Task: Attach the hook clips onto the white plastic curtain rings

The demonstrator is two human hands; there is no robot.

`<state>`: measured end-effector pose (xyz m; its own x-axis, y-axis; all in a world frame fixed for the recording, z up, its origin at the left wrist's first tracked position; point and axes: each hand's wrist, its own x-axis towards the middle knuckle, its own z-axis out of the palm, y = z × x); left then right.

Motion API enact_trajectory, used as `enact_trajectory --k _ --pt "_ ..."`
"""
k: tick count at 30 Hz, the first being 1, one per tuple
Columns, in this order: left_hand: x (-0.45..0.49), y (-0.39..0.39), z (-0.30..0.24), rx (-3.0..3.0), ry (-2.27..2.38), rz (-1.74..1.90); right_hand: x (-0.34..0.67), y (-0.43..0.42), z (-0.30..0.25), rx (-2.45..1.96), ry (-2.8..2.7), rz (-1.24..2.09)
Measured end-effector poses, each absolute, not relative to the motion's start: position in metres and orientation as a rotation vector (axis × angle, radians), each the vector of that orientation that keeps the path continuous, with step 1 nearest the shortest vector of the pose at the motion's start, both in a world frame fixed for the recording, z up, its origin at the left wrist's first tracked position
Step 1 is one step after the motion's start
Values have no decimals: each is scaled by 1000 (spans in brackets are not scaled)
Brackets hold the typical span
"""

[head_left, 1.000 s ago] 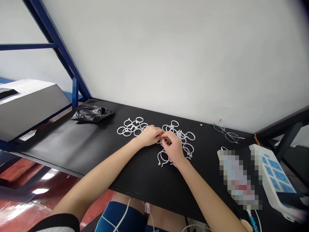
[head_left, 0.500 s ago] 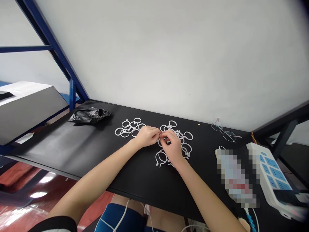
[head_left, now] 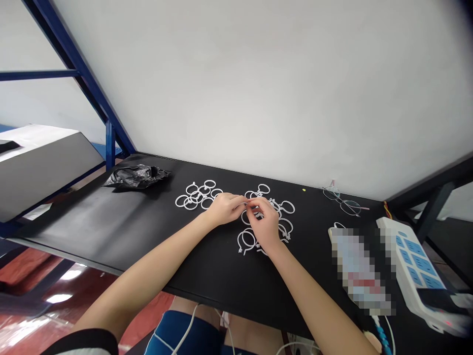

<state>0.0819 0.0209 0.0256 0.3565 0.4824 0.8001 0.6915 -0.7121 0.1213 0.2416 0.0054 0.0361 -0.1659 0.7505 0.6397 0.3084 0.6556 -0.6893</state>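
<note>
Two heaps of white plastic rings lie on the black table. My left hand and my right hand meet between the heaps, fingers pinched together on one white ring from the right heap. The left heap of rings lies just beyond my left hand, untouched. My right hand covers part of the right heap.
A crumpled black plastic bag lies at the table's far left. Spectacles rest near the wall on the right. A white and blue power strip and a blurred object sit at the right. Blue steel frame rises at left.
Both hands stay together at the same spot, with only small finger movements on the ring. The view has shifted slightly.
</note>
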Motion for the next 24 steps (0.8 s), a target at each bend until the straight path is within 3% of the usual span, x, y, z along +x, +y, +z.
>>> enact_trajectory --k 24 --pt "82 18 28 -2494 -1216 -1168 246 9 38 -841 -1749 349"
